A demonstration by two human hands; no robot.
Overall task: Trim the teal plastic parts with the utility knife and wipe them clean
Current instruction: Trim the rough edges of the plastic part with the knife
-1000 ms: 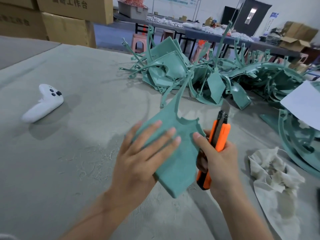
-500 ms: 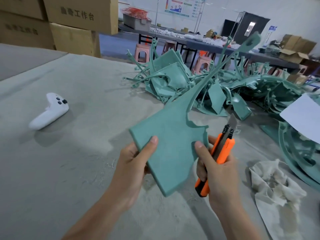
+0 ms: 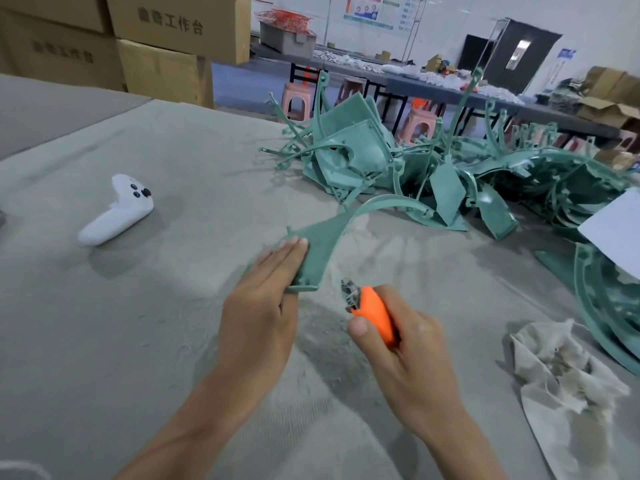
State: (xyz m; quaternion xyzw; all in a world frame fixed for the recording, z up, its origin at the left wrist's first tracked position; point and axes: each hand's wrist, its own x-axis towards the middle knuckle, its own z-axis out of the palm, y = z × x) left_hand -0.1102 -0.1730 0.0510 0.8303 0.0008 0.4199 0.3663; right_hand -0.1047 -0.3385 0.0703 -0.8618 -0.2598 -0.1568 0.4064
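Note:
A teal plastic part (image 3: 320, 249), a flat panel with a long curved arm, lies low over the grey table. My left hand (image 3: 263, 306) holds its near left edge, straight fingers laid on top and the thumb hidden beneath. My right hand (image 3: 398, 344) grips the orange utility knife (image 3: 375, 315), whose blade end points at the panel's near corner without touching it. A crumpled grey rag (image 3: 561, 375) lies on the table to the right.
A heap of teal parts (image 3: 398, 168) covers the far middle and right of the grey table (image 3: 173, 306). A white controller (image 3: 117, 211) lies at the left. Cardboard boxes (image 3: 156, 46) stand behind the table. Plastic shavings litter the surface near my hands.
The teal part has come down from upright to lying low and nearly flat over the table. My left hand now lies on top of it. The knife has tipped down toward the part's near corner.

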